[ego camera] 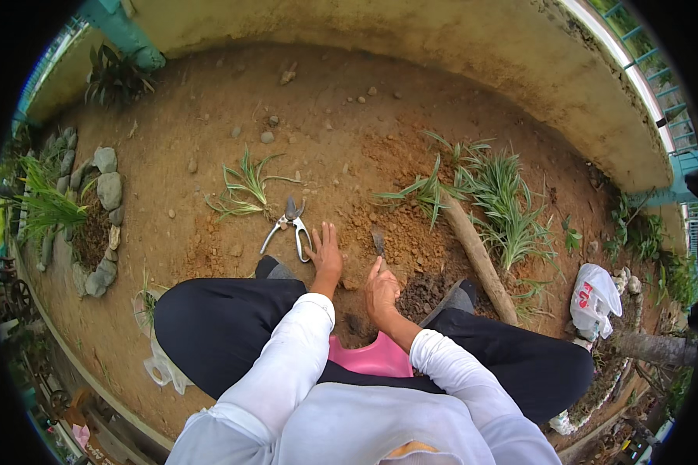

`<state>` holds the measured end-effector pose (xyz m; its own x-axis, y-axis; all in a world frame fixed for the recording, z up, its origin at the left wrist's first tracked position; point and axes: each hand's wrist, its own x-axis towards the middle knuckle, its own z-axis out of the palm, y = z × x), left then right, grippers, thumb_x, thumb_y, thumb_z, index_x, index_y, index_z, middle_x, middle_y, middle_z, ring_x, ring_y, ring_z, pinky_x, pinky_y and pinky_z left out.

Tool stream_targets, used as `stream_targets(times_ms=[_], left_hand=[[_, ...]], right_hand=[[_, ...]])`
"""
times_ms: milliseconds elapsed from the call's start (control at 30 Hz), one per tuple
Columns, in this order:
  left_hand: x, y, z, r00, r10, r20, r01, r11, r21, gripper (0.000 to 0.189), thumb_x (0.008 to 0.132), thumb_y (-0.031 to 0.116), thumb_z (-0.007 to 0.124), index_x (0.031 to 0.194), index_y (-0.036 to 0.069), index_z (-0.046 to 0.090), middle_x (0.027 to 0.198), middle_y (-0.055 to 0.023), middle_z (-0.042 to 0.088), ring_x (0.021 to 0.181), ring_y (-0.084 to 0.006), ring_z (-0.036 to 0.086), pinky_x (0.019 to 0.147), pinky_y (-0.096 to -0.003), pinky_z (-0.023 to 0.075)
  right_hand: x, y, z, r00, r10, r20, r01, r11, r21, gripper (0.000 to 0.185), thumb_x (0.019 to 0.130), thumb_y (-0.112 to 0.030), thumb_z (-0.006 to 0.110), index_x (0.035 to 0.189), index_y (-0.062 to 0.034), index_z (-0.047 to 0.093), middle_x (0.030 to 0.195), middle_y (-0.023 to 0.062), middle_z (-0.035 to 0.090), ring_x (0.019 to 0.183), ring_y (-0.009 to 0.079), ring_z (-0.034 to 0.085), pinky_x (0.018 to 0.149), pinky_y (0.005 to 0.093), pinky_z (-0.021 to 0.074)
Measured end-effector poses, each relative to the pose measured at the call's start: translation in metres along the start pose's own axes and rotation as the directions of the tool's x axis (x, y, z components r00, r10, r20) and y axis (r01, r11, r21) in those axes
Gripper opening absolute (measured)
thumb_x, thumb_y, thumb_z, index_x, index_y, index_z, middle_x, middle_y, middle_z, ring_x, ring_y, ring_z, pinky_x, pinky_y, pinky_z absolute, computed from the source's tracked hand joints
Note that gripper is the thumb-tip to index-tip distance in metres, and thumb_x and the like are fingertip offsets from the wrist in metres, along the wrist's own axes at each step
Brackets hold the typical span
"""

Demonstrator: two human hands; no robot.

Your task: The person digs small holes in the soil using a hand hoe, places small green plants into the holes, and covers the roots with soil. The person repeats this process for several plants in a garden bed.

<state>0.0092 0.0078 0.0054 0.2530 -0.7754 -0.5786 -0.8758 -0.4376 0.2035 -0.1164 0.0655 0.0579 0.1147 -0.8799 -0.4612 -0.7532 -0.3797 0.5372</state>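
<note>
My right hand (384,290) grips the handle of a small hand trowel (379,241), its metal blade pointing away from me at the edge of loose, crumbled soil (416,244). Fingers apart, my left hand (327,254) is held low over the ground and holds nothing. Just left of it lie pruning shears (292,224) with pale metal handles, their jaws parted. Beyond the shears rests an uprooted spider plant (250,189). Darker soil (424,295) is heaped beside my right foot. Between my legs shows a pink plastic object (372,357), partly hidden by my clothes.
A wooden log (480,261) lies on the right beside clumped variegated spider plants (506,203). A white plastic bag (594,299) sits farther right. Stones (109,189) ring a planted bed at left. A concrete wall (384,35) curves behind. Another plastic bag (166,369) is near my left knee.
</note>
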Motion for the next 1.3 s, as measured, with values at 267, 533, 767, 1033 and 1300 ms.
stream_targets(times_ms=[267,533,767,1033,1300], left_hand=[[0.000,0.002,0.000,1.000,0.016,0.025,-0.016,1.000,-0.009,0.098,0.080,0.031,0.073,0.151,0.021,0.007,0.158,0.0020,-0.002,0.145,-0.0281,0.002,0.110,-0.0633,0.0172],[-0.002,0.006,-0.003,0.999,0.027,0.030,-0.027,1.000,-0.004,0.098,0.080,0.030,0.073,0.151,0.021,0.007,0.158,0.0016,-0.001,0.145,-0.0285,0.001,0.110,-0.0634,0.0175],[-0.003,-0.007,0.003,1.000,0.011,-0.014,-0.012,1.000,-0.006,0.096,0.079,0.027,0.074,0.151,0.020,0.011,0.158,0.0019,0.000,0.145,-0.0279,0.002,0.111,-0.0622,0.0140],[0.003,-0.006,0.008,1.000,0.023,-0.002,-0.023,1.000,-0.014,0.100,0.079,0.030,0.074,0.151,0.022,0.007,0.158,0.0029,-0.003,0.145,-0.0276,-0.001,0.110,-0.0625,0.0159],[-0.002,-0.009,0.002,1.000,0.011,0.001,-0.011,0.999,-0.030,0.100,0.078,0.031,0.075,0.151,0.021,0.009,0.158,0.0023,-0.002,0.145,-0.0281,0.001,0.110,-0.0639,0.0157]], right_hand=[[0.069,0.166,-0.113,0.902,-0.083,-0.425,0.308,0.812,0.496,0.012,0.071,-0.010,0.061,0.068,-0.0061,0.072,0.067,0.0146,0.067,0.067,0.0280,0.069,0.054,0.0376,0.0516],[0.092,0.176,-0.147,0.923,-0.197,-0.329,0.310,0.889,0.336,0.011,0.072,-0.017,0.066,0.073,-0.0095,0.073,0.073,0.0098,0.069,0.071,0.0254,0.069,0.059,0.0354,0.0525],[0.025,0.059,-0.050,0.951,-0.152,-0.268,0.235,0.920,0.313,0.029,0.081,-0.012,0.059,0.108,-0.0043,0.064,0.081,0.0087,0.067,0.072,0.0224,0.067,0.048,0.0354,0.0511],[0.003,0.076,-0.003,0.932,-0.176,-0.317,0.286,0.894,0.344,0.044,0.086,-0.009,0.052,0.129,0.0005,0.050,0.080,0.0142,0.062,0.066,0.0252,0.064,0.050,0.0360,0.0513],[0.061,0.207,-0.156,0.900,-0.239,-0.364,0.382,0.834,0.399,0.017,0.071,-0.014,0.061,0.082,-0.0149,0.074,0.076,0.0125,0.068,0.071,0.0300,0.067,0.061,0.0400,0.0519]])
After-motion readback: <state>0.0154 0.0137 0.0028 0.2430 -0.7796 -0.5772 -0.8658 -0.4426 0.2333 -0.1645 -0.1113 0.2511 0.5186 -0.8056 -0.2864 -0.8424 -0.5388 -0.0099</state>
